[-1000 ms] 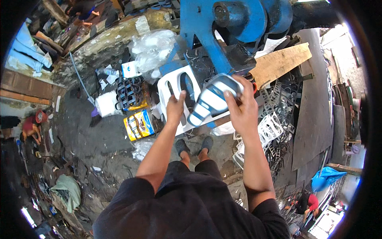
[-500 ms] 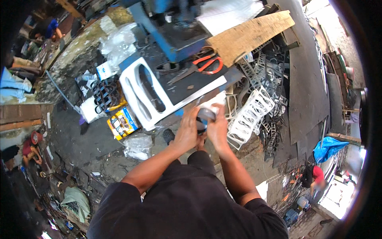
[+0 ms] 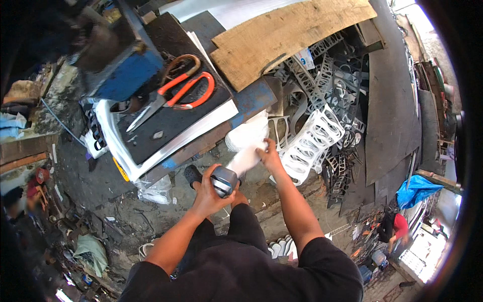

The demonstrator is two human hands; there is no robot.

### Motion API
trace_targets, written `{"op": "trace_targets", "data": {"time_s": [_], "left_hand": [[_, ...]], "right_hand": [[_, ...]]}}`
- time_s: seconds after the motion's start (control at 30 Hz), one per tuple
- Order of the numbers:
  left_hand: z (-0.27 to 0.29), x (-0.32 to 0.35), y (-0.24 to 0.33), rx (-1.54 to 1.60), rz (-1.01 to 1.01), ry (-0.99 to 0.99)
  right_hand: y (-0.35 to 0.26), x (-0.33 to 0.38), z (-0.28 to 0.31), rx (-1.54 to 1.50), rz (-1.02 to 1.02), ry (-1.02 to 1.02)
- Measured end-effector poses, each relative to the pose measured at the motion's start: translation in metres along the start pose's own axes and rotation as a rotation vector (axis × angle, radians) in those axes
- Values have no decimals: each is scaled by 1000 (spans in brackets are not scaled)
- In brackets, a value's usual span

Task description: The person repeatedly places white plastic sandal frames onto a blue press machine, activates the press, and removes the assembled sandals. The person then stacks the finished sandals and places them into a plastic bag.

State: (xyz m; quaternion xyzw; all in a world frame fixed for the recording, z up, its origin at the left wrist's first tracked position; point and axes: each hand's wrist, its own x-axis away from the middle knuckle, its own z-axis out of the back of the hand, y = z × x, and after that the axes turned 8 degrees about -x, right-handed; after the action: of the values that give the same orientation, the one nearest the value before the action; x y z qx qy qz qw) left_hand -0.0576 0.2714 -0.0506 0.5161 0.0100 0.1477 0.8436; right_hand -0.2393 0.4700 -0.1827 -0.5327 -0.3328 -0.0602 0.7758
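Observation:
My left hand (image 3: 209, 194) is wrapped round a dark grey, rounded block-like piece (image 3: 224, 182) with a paler band on its side; its exact kind does not show. My right hand (image 3: 269, 155) pinches the upper end of a blurred white, elongated piece (image 3: 245, 159). The lower end of that piece reaches to the dark one. Just beyond it lies a stack of white pieces (image 3: 250, 132) at the bench edge. Large scissors (image 3: 173, 93) with orange handles rest on a black board, beside a white cut-out sheet frame (image 3: 173, 147).
A wooden plank (image 3: 292, 38) crosses the far side. To the right are white cut-out sheets (image 3: 312, 146) and a heap of dark perforated scraps (image 3: 342, 85). Black sheets (image 3: 392, 100) stand beyond. A blue machine part (image 3: 123, 75) rises at the far left. Clear plastic (image 3: 153, 192) lies on the floor.
My hands, close together before, have moved apart, the left one down and left with the dark piece. The white piece now shows between them. The view has shifted nearer the scissors.

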Motion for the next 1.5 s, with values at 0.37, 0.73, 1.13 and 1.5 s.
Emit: {"op": "trace_targets", "data": {"time_s": [0.37, 0.73, 1.13, 1.5], "left_hand": [[-27, 16, -58, 30, 300, 30], [25, -31, 120, 413, 169, 548], [221, -68, -12, 223, 413, 862], [224, -117, -78, 29, 324, 274]], "right_hand": [[97, -156, 38, 377, 167, 470], [-174, 173, -39, 410, 1018, -21], [-319, 193, -68, -356, 643, 57], [-329, 273, -112, -1128, 91, -589]]}}
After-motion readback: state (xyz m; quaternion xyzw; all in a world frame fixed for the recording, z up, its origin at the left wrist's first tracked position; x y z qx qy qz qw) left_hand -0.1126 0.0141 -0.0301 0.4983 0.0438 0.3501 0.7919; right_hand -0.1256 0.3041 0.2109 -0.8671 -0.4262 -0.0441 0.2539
